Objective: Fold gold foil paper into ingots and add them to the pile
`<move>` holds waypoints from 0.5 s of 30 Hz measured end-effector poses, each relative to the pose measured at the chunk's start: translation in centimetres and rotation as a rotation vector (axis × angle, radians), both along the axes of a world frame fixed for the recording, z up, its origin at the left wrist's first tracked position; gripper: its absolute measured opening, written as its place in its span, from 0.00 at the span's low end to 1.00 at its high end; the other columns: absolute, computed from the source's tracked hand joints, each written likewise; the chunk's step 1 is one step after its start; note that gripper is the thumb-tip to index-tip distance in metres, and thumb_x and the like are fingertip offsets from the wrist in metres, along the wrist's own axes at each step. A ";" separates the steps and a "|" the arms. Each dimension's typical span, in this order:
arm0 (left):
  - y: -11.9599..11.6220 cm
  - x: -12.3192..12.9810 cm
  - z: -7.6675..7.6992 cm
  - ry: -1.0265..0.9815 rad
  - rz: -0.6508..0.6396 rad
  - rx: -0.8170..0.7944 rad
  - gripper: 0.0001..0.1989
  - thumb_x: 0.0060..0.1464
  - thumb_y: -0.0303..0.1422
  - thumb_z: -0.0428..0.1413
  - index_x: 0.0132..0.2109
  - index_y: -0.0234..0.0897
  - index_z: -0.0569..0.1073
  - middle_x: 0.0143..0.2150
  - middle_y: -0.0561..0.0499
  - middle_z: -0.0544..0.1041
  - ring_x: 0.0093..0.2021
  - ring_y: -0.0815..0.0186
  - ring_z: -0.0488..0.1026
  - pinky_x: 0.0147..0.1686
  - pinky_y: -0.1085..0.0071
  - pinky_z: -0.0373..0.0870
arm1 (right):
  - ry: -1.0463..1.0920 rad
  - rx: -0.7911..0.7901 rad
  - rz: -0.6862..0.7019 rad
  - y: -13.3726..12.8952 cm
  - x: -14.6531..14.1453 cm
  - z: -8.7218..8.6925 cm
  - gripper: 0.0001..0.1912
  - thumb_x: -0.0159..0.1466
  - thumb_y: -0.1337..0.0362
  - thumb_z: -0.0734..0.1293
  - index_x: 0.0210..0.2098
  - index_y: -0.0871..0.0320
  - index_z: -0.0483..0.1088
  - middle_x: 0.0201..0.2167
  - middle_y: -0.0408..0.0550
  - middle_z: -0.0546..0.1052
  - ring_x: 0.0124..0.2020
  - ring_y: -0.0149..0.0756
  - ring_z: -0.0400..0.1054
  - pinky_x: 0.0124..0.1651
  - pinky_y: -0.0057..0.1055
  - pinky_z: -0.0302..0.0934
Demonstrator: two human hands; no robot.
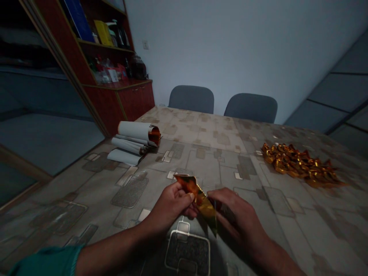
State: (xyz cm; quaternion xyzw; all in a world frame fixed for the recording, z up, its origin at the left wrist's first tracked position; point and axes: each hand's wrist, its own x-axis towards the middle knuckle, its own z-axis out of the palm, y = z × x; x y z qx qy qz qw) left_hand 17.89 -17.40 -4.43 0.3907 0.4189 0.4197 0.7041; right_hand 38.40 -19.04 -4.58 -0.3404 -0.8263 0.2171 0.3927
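Note:
A folded piece of shiny gold foil paper [207, 209] is held above the table, with a pointed corner at its upper left and another point hanging down at its lower right. My left hand [179, 201] is closed on its left side, thumb on top and fingers curled beneath. Beside the foil's right edge is my right hand [238, 212], its index finger and thumb apart. The fingertips are at the edge of the foil, and I cannot make out whether they press on it. Part of the right hand's underside is in shadow.
Several folded gold foil pieces [299, 163] lie in rows at the right of the patterned tablecloth [184, 153]. Curled sheets with pale backs [133, 132] lie at the left. Two grey chairs [191, 97] stand beyond the far edge, and a reddish cabinet [135, 99] at back left.

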 end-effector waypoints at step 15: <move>0.0 -0.3 -0.1 -0.001 -0.032 -0.024 0.21 0.41 0.42 0.72 0.35 0.31 0.76 0.30 0.49 0.79 0.26 0.69 0.75 0.26 0.77 0.71 | 0.003 -0.033 0.091 -0.1 -0.3 0.0 0.10 0.70 0.61 0.67 0.50 0.48 0.76 0.40 0.48 0.73 0.39 0.37 0.70 0.37 0.33 0.66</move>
